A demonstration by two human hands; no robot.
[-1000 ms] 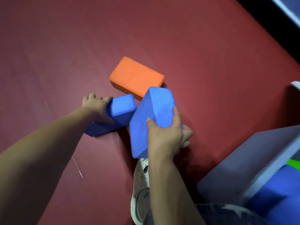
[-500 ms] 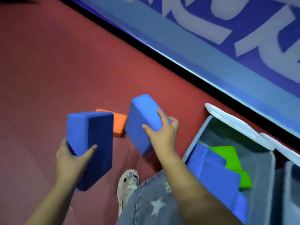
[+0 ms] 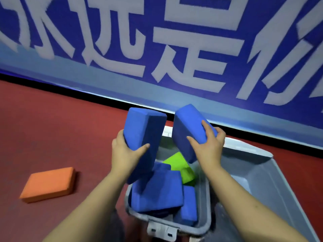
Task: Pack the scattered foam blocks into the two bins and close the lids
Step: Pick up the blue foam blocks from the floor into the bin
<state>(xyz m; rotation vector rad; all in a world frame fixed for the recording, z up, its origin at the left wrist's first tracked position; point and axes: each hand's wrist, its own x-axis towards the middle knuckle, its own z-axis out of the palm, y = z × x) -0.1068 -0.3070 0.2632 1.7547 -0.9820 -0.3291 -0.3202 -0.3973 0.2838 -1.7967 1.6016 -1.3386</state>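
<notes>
My left hand [image 3: 125,152] grips one blue foam block [image 3: 145,137], held tilted above the left side of the grey bin [image 3: 204,222]. My right hand [image 3: 208,145] grips a second blue foam block [image 3: 187,130] over the bin's far end. Inside the bin lie several blue blocks [image 3: 157,193] and a green block [image 3: 178,165]. An orange block [image 3: 49,184] lies flat on the red floor to the left of the bin. The bin's grey lid [image 3: 272,186] hangs open to the right.
A blue wall banner [image 3: 157,49] with large white characters stands right behind the bin. Red floor [image 3: 52,130] spreads to the left. A white latch [image 3: 162,231] sits on the bin's near rim.
Both hands lifted their blue blocks off the floor and carried them right, over the open bin. The view swung from the floor to the bin and the wall.
</notes>
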